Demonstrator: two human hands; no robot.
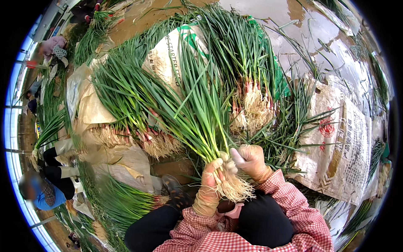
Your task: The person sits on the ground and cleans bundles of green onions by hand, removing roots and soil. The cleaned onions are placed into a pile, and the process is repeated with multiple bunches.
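A bunch of green garlic [206, 126] rises in front of me, its leaves fanning up and away and its pale roots [234, 187] hanging over my knees. My left hand [209, 179], in a thin glove, grips the stems just above the roots, thumb on the near side. From the other side my gloved right hand [253, 160] closes on the same stems, its thumb raised beside them. Some fingers of both hands are hidden behind the stems. Just beyond lie a pile of green garlic [129, 94] to the left and a rooted bundle [252, 91] to the right.
A printed white sack [176, 56] lies under the far piles. Another woven sack [337, 141] is spread at my right, beside loose leaves [280, 135]. More green garlic [126, 198] lies by my left boot [176, 192]. A person in blue [52, 197] sits at far left. Wet ground [292, 19] shines ahead.
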